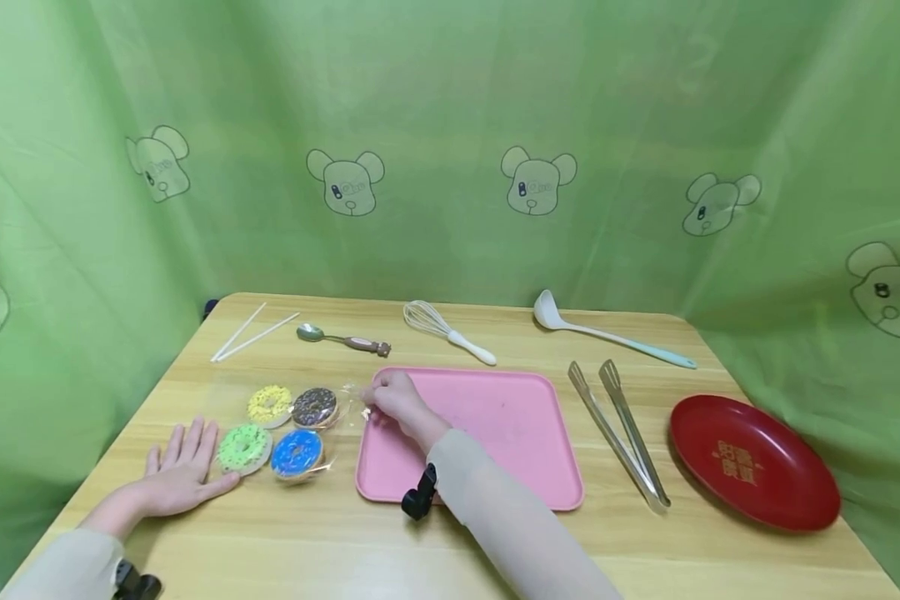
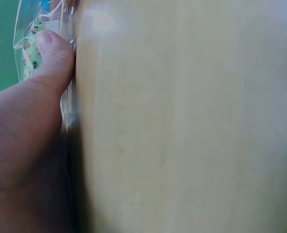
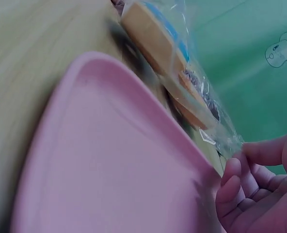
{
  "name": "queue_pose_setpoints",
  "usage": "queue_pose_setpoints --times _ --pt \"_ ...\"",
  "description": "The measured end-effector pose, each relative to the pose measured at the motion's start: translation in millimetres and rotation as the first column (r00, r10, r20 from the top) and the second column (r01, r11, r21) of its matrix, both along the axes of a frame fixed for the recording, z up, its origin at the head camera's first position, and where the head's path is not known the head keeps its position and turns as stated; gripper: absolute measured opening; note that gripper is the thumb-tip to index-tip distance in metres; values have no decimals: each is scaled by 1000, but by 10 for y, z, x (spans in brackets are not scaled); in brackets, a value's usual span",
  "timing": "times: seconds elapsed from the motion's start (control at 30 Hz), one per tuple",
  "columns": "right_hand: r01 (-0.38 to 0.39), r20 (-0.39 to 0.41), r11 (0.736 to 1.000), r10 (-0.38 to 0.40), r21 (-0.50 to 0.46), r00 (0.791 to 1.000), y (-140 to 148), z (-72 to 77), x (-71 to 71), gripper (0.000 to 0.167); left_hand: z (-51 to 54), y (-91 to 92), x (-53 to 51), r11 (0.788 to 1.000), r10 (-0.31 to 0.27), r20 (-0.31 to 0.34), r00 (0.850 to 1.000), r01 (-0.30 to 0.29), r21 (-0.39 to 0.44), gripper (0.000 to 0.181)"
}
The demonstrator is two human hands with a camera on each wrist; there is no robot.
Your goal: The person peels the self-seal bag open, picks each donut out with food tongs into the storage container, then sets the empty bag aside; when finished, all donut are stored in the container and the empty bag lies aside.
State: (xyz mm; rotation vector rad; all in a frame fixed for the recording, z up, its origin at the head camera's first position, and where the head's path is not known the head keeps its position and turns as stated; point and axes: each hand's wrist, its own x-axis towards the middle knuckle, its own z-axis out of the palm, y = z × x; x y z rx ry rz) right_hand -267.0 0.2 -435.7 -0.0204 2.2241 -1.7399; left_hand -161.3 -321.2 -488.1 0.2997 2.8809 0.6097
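Observation:
Several toy donuts lie in a clear plastic bag (image 1: 351, 408): a yellow donut (image 1: 269, 403), a dark brown donut (image 1: 315, 407), a green donut (image 1: 244, 448) and a blue donut (image 1: 297, 453). My left hand (image 1: 182, 477) rests flat with spread fingers at the bag's left end, its thumb beside the green donut. In the left wrist view that thumb presses on the plastic. With thumb and finger, my right hand (image 3: 264, 182) pinches the bag's right end, above the left rim of a pink tray (image 1: 495, 417). The bag's left end is partly hidden under my left hand.
Behind lie two white sticks (image 1: 258, 336), a spoon (image 1: 345, 340), a whisk (image 1: 450, 332) and a ladle (image 1: 607, 333). Metal tongs (image 1: 622, 442) lie right of the tray, then a red plate (image 1: 787, 467). A green curtain (image 1: 435, 258) surrounds the table (image 1: 285, 550).

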Motion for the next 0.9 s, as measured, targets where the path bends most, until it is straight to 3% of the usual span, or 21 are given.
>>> queue_pose_setpoints --times 0.3,0.43,0.7,0.9 --pt "-69 35 997 69 -21 997 52 39 3 7 24 -1 23 1000 1 3 1000 -1 6 105" --pt "-89 66 996 87 30 994 6 73 -18 22 25 -1 11 1000 -1 -4 1000 1 2 105" --pt "-15 24 990 11 142 1000 -204 61 -145 28 44 -24 10 1000 6 -12 1000 -6 -7 105" --pt "21 6 986 -23 163 1000 -225 -3 -208 32 22 -8 6 1000 0 -2 1000 0 10 104"
